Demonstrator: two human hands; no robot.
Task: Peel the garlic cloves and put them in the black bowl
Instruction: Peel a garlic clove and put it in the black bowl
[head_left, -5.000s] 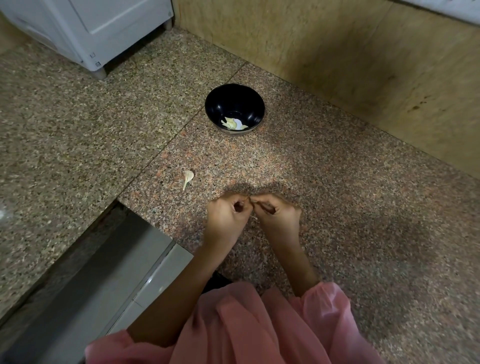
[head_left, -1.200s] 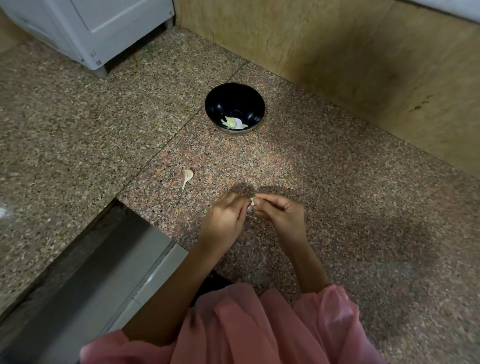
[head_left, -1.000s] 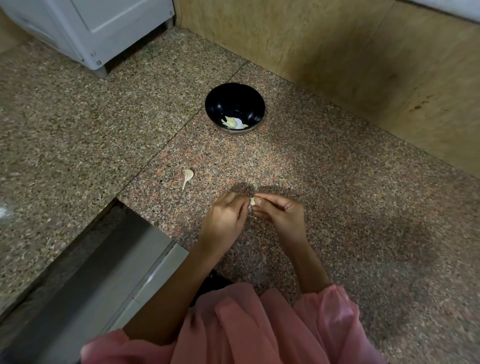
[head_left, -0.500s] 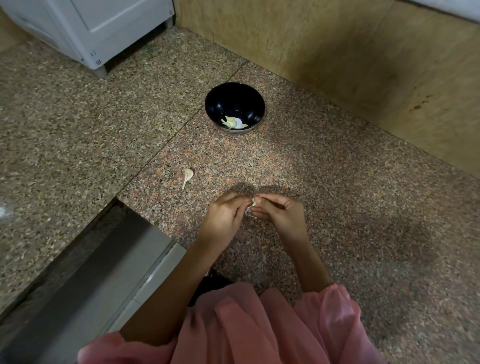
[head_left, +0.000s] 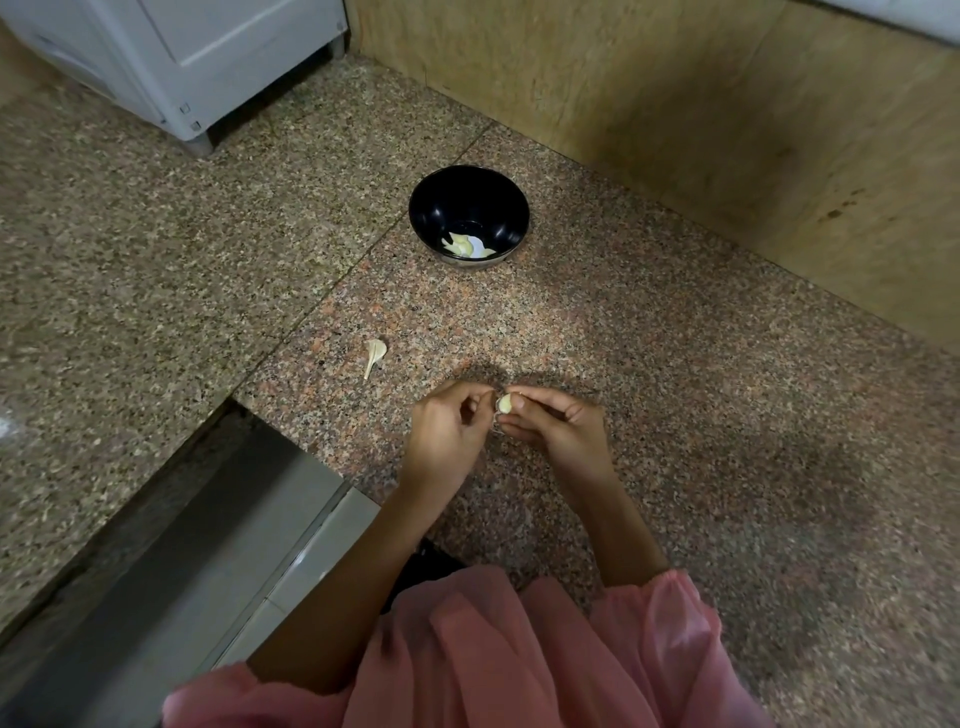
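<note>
A speckled granite surface (head_left: 727, 415) meets a tan stone wall (head_left: 675, 104) at the back. A white appliance (head_left: 171, 57) stands at the far left. A grey metal ledge (head_left: 171, 566) lies below the surface's near edge.

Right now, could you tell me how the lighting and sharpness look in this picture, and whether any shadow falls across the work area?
Head view: dim, uneven light, brightest on the granite around the black bowl; a soft shadow lies just beyond the left hand and right hand, which pinch the garlic clove; the wide lens bends the wall and the counter's edge; the pink sleeves at the bottom are blurred.
</note>
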